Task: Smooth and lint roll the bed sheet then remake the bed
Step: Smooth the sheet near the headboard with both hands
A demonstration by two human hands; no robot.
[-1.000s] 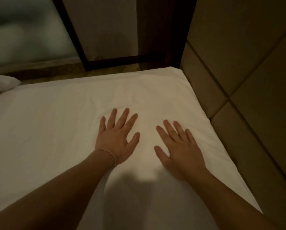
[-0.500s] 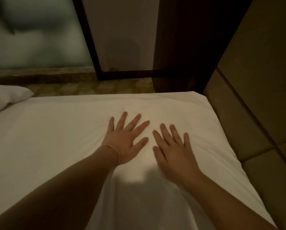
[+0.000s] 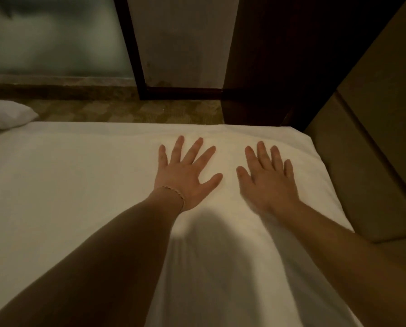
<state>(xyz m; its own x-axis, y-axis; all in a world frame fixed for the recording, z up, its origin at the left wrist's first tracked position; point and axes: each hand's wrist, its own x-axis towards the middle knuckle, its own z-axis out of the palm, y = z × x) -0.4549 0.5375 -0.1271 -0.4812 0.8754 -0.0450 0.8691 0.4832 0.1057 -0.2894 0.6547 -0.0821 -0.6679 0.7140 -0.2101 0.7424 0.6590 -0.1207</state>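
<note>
A white bed sheet covers the mattress and fills most of the view. My left hand lies flat on it, palm down, fingers spread, with a thin bracelet at the wrist. To its right, my right hand also presses flat on the sheet near the far right corner, fingers straight. Both hands hold nothing. Faint creases show in the sheet just beyond the fingertips. No lint roller is in view.
A white pillow sticks in at the far left edge. A padded headboard runs along the bed's right side. Beyond the bed lie patterned carpet, a frosted glass panel and a dark wooden frame.
Both hands have slid forward across the sheet toward the far edge and moved a little apart. The view has tilted up, showing more floor and wall.
</note>
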